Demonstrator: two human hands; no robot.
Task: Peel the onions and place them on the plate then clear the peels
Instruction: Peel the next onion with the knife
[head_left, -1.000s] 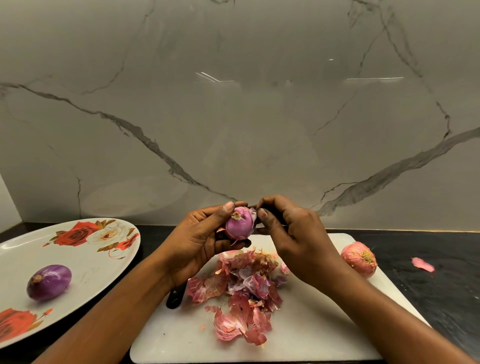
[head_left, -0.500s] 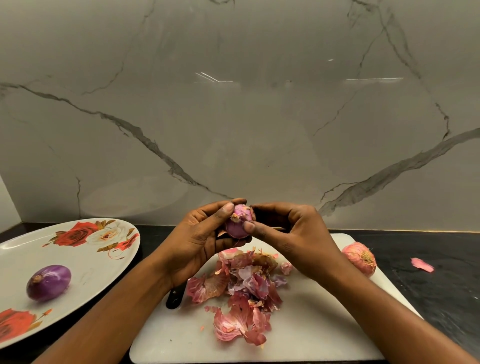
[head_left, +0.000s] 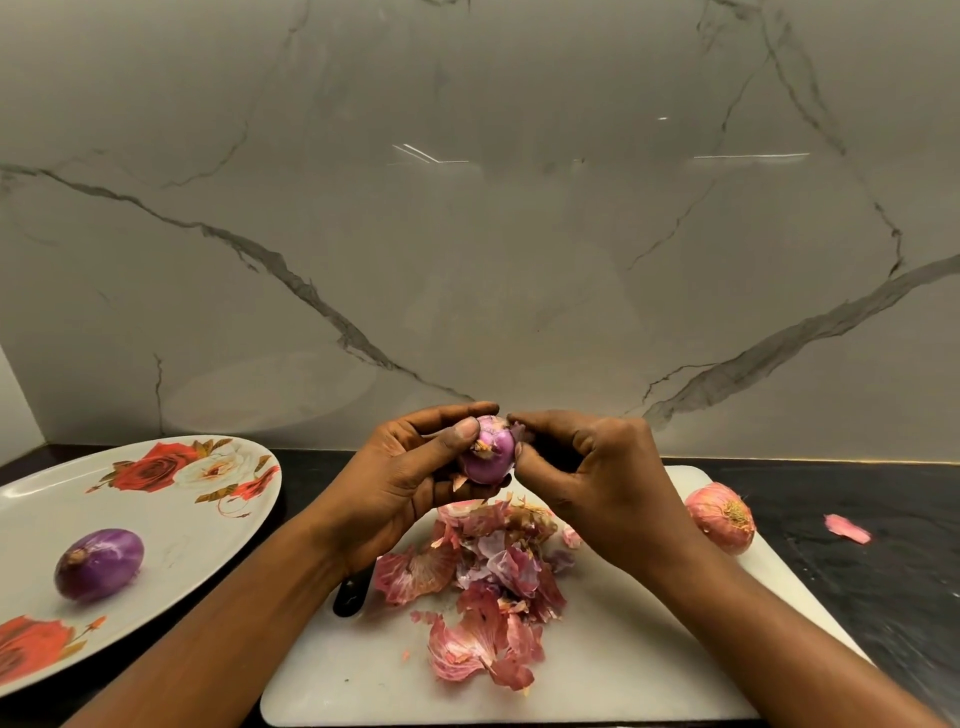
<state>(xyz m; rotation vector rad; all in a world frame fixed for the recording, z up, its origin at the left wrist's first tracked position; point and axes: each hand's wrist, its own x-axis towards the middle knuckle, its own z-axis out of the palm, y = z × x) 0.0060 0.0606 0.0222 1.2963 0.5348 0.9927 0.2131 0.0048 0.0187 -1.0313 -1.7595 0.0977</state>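
Head view, the only one. The left grip (head_left: 410, 483) is curling round the part-peeled onion (head_left: 488, 457), its thumb lying across the top. The right grip (head_left: 597, 483) is pinching the same onion at its right side, fingertips closing on a loose scrap of skin there, so the onion is sitting between the two grips, above the cutting board (head_left: 623, 660). Flecks of dry skin are clinging to its crown, so this one is judged nearly bare but not finished. Well to the left of the left grip, one peeled onion (head_left: 98, 564) is lying on the plate (head_left: 171, 525): one placed. Just right of the right grip, an unpeeled onion (head_left: 719, 517) is waiting on the board's far corner: one untouched. Directly below both grips, the heap of peels (head_left: 488, 577) is spreading over the board. Further right, a stray peel (head_left: 847, 528) is lying on the dark desk (head_left: 883, 597). Clearing is judged not yet begun.
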